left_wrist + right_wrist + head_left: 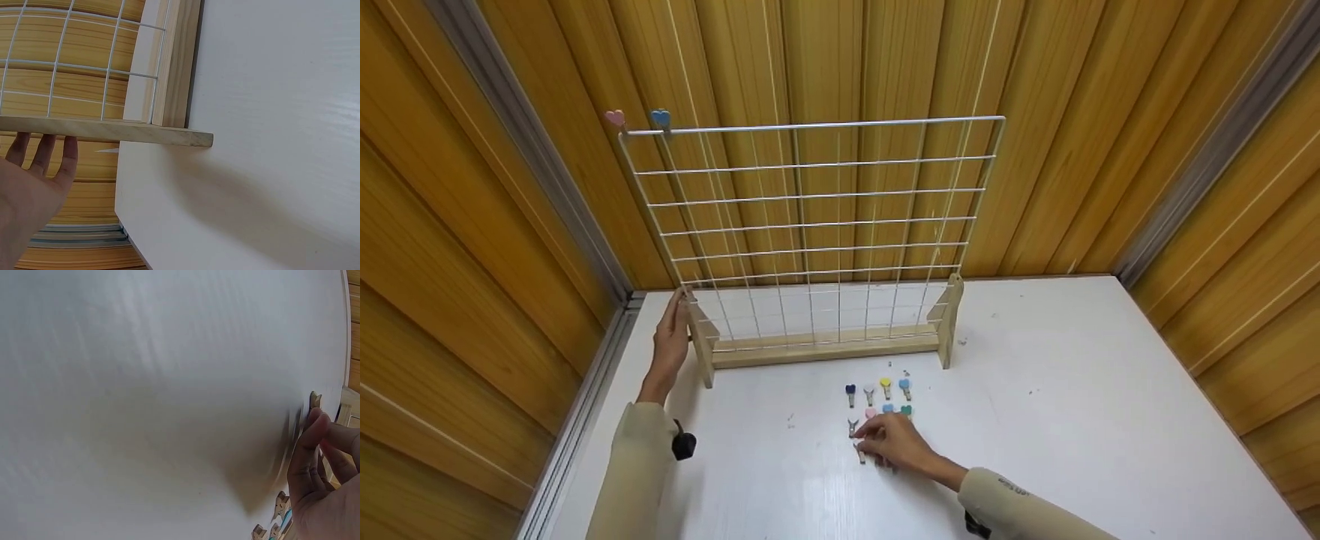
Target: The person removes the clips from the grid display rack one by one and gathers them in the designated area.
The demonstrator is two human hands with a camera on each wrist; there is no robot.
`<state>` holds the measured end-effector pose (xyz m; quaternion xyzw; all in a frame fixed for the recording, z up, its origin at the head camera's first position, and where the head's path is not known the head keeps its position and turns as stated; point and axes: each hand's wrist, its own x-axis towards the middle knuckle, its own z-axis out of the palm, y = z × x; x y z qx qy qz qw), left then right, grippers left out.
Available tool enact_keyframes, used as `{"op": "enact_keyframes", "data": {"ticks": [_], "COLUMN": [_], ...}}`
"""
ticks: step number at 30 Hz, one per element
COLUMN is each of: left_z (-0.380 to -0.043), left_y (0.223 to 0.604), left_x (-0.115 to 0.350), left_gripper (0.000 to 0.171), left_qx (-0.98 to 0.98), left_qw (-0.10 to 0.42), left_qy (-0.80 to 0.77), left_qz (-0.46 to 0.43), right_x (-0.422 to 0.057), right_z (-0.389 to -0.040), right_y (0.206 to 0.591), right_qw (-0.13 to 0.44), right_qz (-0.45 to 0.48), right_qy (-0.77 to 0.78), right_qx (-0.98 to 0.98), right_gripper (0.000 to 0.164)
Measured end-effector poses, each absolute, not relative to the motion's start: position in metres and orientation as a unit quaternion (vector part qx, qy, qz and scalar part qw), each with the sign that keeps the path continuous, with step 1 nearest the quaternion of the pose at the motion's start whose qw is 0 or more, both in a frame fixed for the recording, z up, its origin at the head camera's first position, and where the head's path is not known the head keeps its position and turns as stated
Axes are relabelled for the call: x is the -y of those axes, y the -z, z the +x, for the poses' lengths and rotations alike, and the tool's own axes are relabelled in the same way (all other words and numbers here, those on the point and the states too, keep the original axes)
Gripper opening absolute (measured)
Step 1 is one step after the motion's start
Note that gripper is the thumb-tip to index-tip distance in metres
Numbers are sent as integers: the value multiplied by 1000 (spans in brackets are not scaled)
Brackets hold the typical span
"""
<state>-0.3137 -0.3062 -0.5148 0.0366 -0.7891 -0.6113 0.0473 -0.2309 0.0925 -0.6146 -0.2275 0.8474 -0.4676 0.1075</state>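
A white wire grid rack (pixel 802 223) stands upright in a wooden base (pixel 825 351). My left hand (pixel 669 341) rests against the outer side of the base's left upright (pixel 129 130); its fingertips touch the wood and the thumb is hidden. With thumb and fingers, my right hand (pixel 896 442) pinches a small wooden clothespin (pixel 315 400) low over the table. A second clothespin (pixel 853 427) lies beside those fingers. Heart-topped clothespins in dark blue (pixel 850 394), yellow (pixel 886 388) and blue (pixel 905 388) lie beyond, others partly behind the hand.
A pink heart clothespin (pixel 616 120) and a blue one (pixel 661 120) sit on the rack's top left. The white table (pixel 1057 420) carries small specks. Wood-look panels (pixel 1110 135) stand behind and at both sides, with metal strips at the corners.
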Motion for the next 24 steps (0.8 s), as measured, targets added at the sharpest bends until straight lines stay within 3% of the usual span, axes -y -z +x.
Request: {"op": "enact_keyframes", "data": {"ticks": [14,24], "left_z": [-310,-315], "left_y": [513,514], "left_x": [313,305], "left_gripper": [60,59], "left_qx": [803,799], "left_qw": [44,47], "left_qy": [593,598], "left_qz": [41,38], "right_x": [-87,-89], "right_z": [-233,-259], "right_y": [615,567], "right_qw": [99,61], "right_qz": [-232,-260], "right_qy": [473,446], "right_qx": [-844,-854], "right_gripper": [14,16]}}
